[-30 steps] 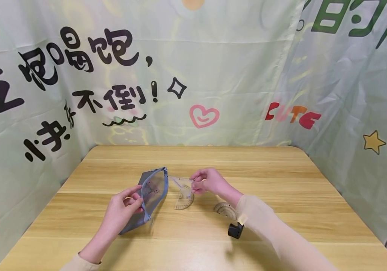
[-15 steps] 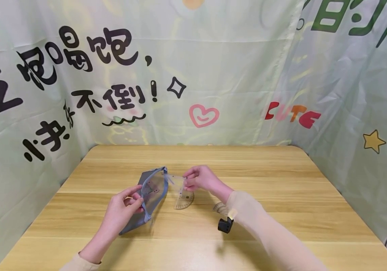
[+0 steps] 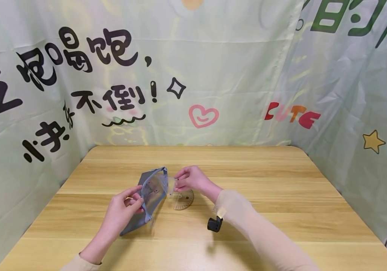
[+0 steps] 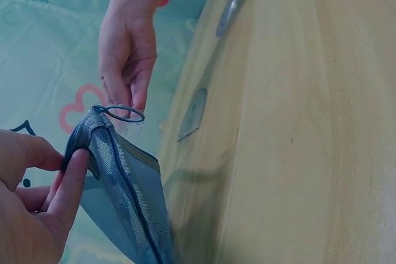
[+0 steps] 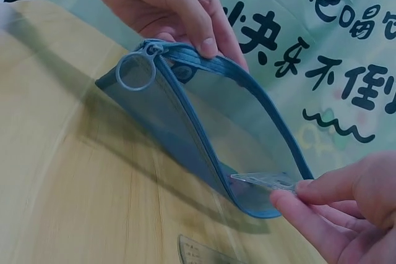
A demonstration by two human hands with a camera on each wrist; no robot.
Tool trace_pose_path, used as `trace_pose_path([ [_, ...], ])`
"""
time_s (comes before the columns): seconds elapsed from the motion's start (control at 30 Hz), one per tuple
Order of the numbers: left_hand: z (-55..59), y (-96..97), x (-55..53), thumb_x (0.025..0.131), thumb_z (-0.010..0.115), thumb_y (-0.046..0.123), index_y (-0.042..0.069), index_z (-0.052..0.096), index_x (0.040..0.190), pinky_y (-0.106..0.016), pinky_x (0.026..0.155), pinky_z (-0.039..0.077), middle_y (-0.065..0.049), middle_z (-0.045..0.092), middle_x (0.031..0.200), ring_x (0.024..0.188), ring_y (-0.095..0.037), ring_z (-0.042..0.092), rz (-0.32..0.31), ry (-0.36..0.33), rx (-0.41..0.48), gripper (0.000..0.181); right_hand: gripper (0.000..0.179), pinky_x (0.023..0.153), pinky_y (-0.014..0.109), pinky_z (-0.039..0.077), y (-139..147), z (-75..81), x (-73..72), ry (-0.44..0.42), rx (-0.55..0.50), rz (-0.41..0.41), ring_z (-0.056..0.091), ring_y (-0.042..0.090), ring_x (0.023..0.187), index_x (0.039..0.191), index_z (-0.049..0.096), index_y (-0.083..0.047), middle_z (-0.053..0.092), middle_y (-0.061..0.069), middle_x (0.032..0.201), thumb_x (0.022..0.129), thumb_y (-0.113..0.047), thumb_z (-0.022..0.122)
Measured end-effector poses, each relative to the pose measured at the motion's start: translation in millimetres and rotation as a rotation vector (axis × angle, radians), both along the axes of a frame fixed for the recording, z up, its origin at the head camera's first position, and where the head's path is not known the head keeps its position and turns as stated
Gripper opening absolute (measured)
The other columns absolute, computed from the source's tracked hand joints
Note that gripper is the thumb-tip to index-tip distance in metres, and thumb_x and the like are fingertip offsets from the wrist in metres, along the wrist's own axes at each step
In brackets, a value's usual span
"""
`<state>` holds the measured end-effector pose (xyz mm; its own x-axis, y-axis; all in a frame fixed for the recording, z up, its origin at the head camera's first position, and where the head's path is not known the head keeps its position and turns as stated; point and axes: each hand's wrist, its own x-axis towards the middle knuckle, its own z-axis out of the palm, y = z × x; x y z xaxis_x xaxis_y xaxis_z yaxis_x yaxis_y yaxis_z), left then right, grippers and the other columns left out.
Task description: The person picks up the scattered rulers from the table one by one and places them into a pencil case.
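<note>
My left hand [image 3: 123, 205] pinches the near rim of a blue see-through zipper pouch [image 3: 133, 226], holding its mouth wide apart. In the right wrist view a ring pull [image 5: 136, 70] hangs at the zipper's end, by that hand. Between thumb and fingertips my right hand [image 3: 195, 178] pinches a clear set square [image 5: 263, 180], whose pointed end reaches into the pouch mouth. Something clear with small dark marks shows inside the pouch. Just below my right fingers, a clear protractor [image 3: 184, 200] lies on the table, its upper part overlapped by them.
A second clear piece [image 4: 230, 9] lies farther along the wooden table [image 3: 264, 165] in the left wrist view, mostly hidden under my right forearm in the head view. A black device [image 3: 215, 224] sits at my right wrist. Printed cloth [image 3: 234, 75] hangs behind the table.
My right hand has moved left with the set square, bringing its end into the pouch mouth. The sleeve now covers the second protractor. My left hand and the pouch have stayed put.
</note>
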<state>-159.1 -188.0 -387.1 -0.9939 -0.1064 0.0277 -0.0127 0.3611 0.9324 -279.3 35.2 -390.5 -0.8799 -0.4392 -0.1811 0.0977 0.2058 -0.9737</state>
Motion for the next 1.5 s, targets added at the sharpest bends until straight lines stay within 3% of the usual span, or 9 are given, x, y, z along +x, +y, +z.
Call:
trace_pose_path([
  [0.2,-0.5,0.0,-0.5,0.091,0.064,-0.002,-0.004,0.053,0.137,-0.02,0.067,0.062,-0.01,0.059,0.093,0.071,-0.004,0.063,0.002,-0.011,0.014,0.047,0.031,0.082,0.04,0.064,-8,1.4,2.0,-0.017,-0.03,-0.011,0.071,0.016,0.066,0.115,0.061,0.014,0.069,0.017,0.086,0.084,0.01,0.067],
  [0.33,-0.2,-0.9,-0.5,0.091,0.064,-0.002,-0.003,0.053,0.137,-0.02,0.067,0.062,-0.01,0.058,0.094,0.071,-0.005,0.063,0.007,-0.021,0.016,0.047,0.029,0.086,0.045,0.062,-14,-0.1,3.8,-0.005,-0.043,-0.019,0.074,0.028,0.073,0.113,0.062,0.013,0.07,0.023,0.09,0.085,0.011,0.066],
  [0.43,0.3,-1.0,0.0,0.091,0.064,-0.002,-0.004,0.054,0.137,-0.02,0.067,0.062,-0.01,0.058,0.093,0.07,-0.004,0.062,0.005,-0.017,0.017,0.047,0.03,0.086,0.045,0.062,-18,-1.5,5.1,-0.001,-0.049,-0.02,0.075,0.03,0.077,0.114,0.062,0.014,0.07,0.025,0.092,0.085,0.01,0.067],
  [0.6,0.9,-0.2,-0.5,0.091,0.064,-0.002,-0.004,0.054,0.136,-0.02,0.067,0.062,-0.011,0.059,0.093,0.07,-0.004,0.062,0.006,-0.013,0.013,0.046,0.031,0.086,0.045,0.062,-25,-3.1,6.2,-0.016,-0.074,-0.012,0.073,0.019,0.069,0.114,0.061,0.013,0.07,0.023,0.091,0.084,0.011,0.068],
  [1.27,3.2,-0.4,-0.2,0.091,0.064,-0.003,-0.005,0.053,0.137,-0.02,0.067,0.062,-0.01,0.058,0.093,0.071,-0.003,0.063,0.011,-0.012,0.03,0.047,0.029,0.071,0.034,0.065,-47,-1.2,10.1,-0.031,-0.056,-0.011,0.074,0.025,0.069,0.11,0.061,0.015,0.07,0.024,0.086,0.082,0.013,0.068],
  [1.37,3.5,-0.7,-0.4,0.091,0.064,-0.002,-0.005,0.053,0.137,-0.02,0.068,0.062,-0.01,0.057,0.093,0.071,-0.004,0.063,0.006,-0.014,0.032,0.047,0.028,0.073,0.036,0.065,-47,-1.7,9.9,-0.01,-0.043,-0.003,0.075,0.03,0.074,0.109,0.062,0.014,0.071,0.026,0.089,0.083,0.01,0.07],
  [1.5,3.1,-1.6,-1.0,0.092,0.064,-0.001,-0.004,0.053,0.137,-0.02,0.068,0.062,-0.01,0.058,0.093,0.071,-0.004,0.063,-0.001,-0.02,0.022,0.047,0.028,0.073,0.042,0.065,-44,-3.8,10.7,0.086,0.053,0.011,0.073,0.03,0.079,0.107,0.066,0.008,0.073,0.019,0.091,0.083,-0.003,0.076],
])
